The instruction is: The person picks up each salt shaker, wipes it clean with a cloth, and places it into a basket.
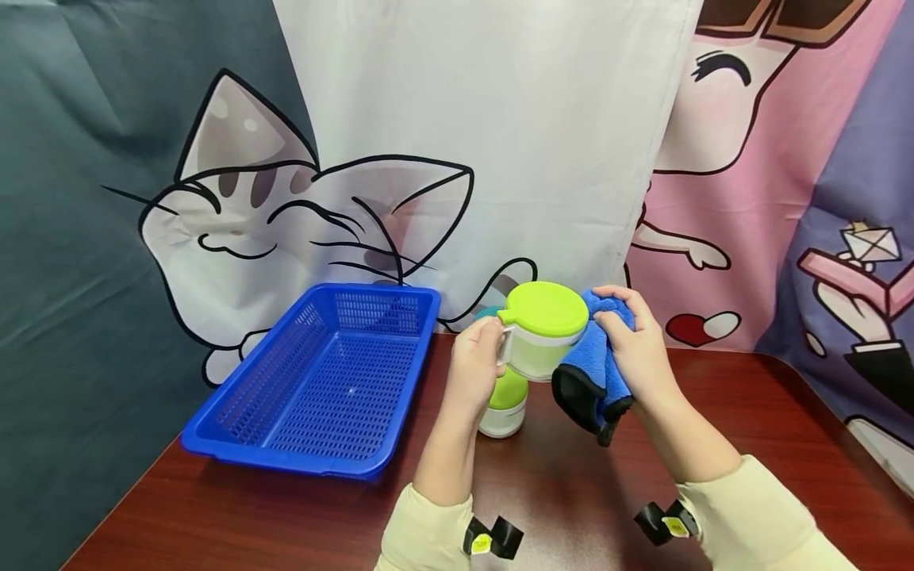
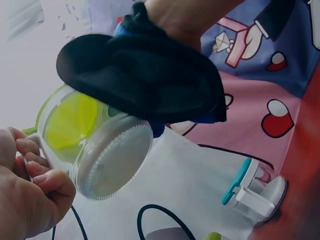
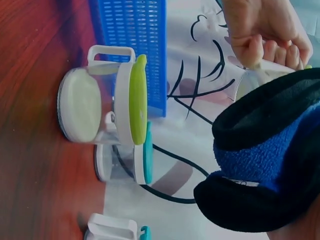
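A clear seasoning jar [image 1: 537,349] with a green lid and a white rim is held up above the table. My left hand [image 1: 474,361] grips its handle, fingers curled round it in the left wrist view. My right hand [image 1: 639,349] holds a blue cloth [image 1: 596,357] with black edging against the jar's right side. From below, the left wrist view shows the jar's round base [image 2: 117,165], while the cloth's dark underside [image 2: 145,75] covers part of the jar and most of the right hand.
A second green-lidded jar [image 3: 100,102] stands on the wooden table [image 1: 557,492], behind the left hand. Jars with teal lids [image 3: 125,160] stand near the back, partly hidden in the head view. At left is a blue perforated basket [image 1: 400,412]. A printed cloth [image 1: 485,95] hangs behind.
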Available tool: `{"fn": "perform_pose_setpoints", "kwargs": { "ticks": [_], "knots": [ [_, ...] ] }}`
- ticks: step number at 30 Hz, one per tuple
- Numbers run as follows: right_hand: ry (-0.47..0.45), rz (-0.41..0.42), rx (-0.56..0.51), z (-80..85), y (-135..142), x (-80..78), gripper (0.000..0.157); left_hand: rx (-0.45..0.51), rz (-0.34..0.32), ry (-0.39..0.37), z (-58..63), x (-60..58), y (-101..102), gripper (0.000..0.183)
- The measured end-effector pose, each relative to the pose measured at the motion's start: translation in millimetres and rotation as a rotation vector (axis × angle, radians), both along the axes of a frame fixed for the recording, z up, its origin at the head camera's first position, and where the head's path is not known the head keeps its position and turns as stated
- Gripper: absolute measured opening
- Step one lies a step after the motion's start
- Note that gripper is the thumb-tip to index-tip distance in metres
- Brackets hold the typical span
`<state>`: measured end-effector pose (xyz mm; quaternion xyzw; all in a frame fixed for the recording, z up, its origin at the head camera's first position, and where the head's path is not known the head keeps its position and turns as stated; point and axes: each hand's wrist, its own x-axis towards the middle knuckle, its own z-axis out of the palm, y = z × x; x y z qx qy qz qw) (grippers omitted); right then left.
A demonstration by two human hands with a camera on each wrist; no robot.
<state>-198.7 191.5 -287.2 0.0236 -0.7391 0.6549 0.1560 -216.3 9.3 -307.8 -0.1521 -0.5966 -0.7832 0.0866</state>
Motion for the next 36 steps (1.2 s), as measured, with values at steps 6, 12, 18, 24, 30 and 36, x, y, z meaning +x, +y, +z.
{"fn": "perform_pose_setpoints", "kwargs": {
  "ticks": [6, 12, 18, 24, 30, 36],
  "knots": [
    [0.014, 0.042, 0.078, 2.6, 5.8, -4.1, 0.025, 0.057, -0.053, -0.018, 0.6, -0.9, -3.8, 0.029],
    [0.036, 0.079, 0.184, 8.6, 12.1, -7.6, 0.024, 0.115, -0.112, -0.041, 1.6, -1.0, -6.1, 0.029],
    [0.078, 0.170, 0.249, 13.4, 20.5, -11.2, 0.021, 0.168, -0.200, -0.027, -0.9, -2.1, -8.5, 0.030],
    [0.067, 0.265, 0.250, 15.2, 23.3, -13.6, 0.020, 0.208, -0.262, -0.021, -3.3, -3.2, -9.6, 0.032],
    [0.047, 0.327, 0.272, 15.9, 25.7, -17.2, 0.021, 0.164, -0.176, -0.018, -3.1, -2.4, -5.1, 0.032],
    [0.012, 0.407, 0.290, 16.2, 28.0, -20.1, 0.022, 0.076, -0.041, -0.011, -3.1, -1.6, -1.6, 0.030]
  ]
}}
